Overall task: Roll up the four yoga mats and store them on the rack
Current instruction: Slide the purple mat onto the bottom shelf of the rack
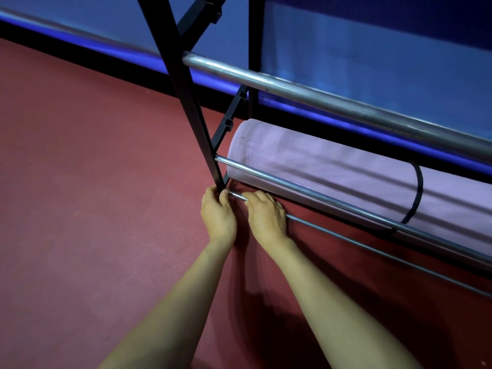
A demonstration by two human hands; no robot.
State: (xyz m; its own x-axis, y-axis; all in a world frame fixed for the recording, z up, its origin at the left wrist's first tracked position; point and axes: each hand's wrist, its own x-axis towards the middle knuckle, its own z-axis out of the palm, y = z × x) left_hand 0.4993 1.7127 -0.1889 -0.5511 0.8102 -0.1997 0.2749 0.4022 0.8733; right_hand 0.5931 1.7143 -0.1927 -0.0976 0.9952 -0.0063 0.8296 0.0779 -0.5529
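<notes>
1. Down at the foot of the rack [189, 102], the left hand [218, 217] grips the bottom end of the black front post, its fingers curled round it right where the post meets the floor [80, 182]
2. The right hand [267, 219] sits just beside the left at the same corner of the rack, fingers curled over the thin lowest rod [372, 249] close to where that rod joins the post; the knuckles face up and the fingertips are hidden behind the rod
3. Both bare forearms reach in from the lower edge of the view toward that corner of the rack, apart lower down and nearly touching at the hands
4. One rolled mat [319, 166], pale lilac, lies lengthwise on the bottom tier of the rack, behind a silver rail [319, 195] that runs across its front; its left end stops just inside the post, and its right end runs out of view
5. A black strap [419, 193] loops round the mat toward the rack's right side
6. Higher on the rack a thicker silver bar [319, 99] crosses above the mat, apart from it
7. Behind the rack stands a blue wall [372, 43] with a dark strip along its base, and the floor under the rack is dull red
</notes>
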